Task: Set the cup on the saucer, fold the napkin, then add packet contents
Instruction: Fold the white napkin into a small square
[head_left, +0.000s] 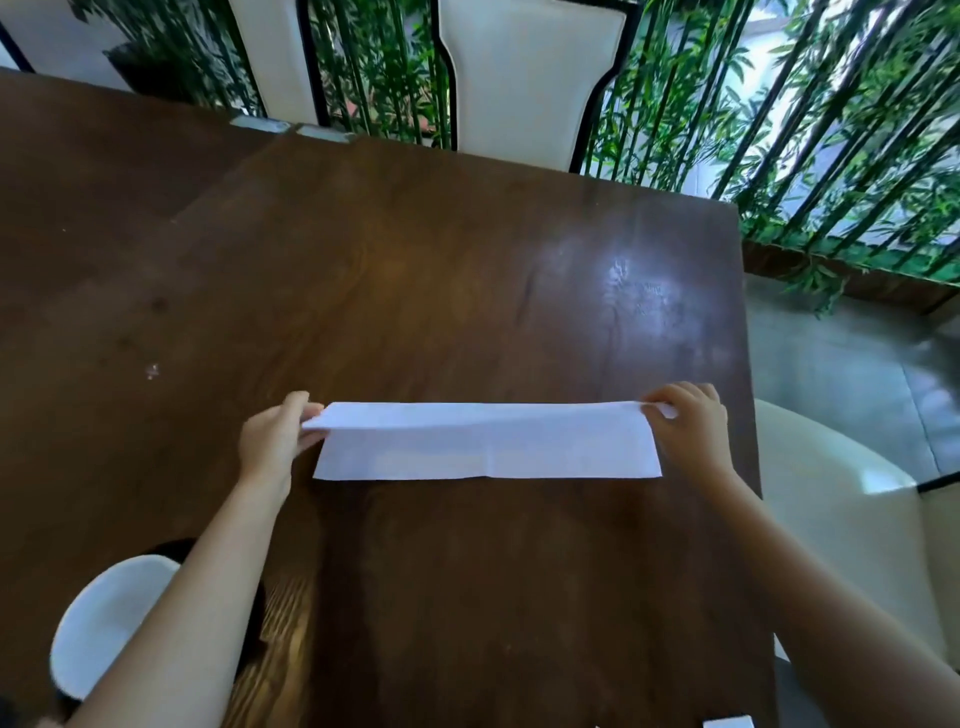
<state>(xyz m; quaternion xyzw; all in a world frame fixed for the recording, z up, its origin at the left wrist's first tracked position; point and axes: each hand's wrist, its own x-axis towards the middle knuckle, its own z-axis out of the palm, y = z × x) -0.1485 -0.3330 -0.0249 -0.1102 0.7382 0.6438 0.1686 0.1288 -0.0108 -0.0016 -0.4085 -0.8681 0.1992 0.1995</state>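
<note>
— While both hands pinch the napkin (485, 441), what step would you call this?

— The fold, I'd judge. The left hand (272, 441) grips the far left corner of the top flap between thumb and fingers; the right hand (691, 423) grips the far right corner the same way. Between them the napkin lies as a long white strip on the tabletop (441, 270), its near edge flat, its far flap lifted a little.

— And the next move?

— Probably bringing that flap toward the near edge, both corners travelling together so the edges meet square, then pressing the crease flat. Thin paper; an uneven pull would skew it.

— Count things for me.

— One napkin. Two hands, both closed on it. Near the left forearm, at the tabletop's near edge, one white round thing (104, 623), half hidden; cup or saucer, I cannot tell. By the right forearm, at the bottom edge, one small white corner (727, 722), perhaps a packet, too cut off to say.

— Beyond the hands?

— Two pale chairs (524, 78) across the tabletop, bamboo (779, 130) behind.
</note>
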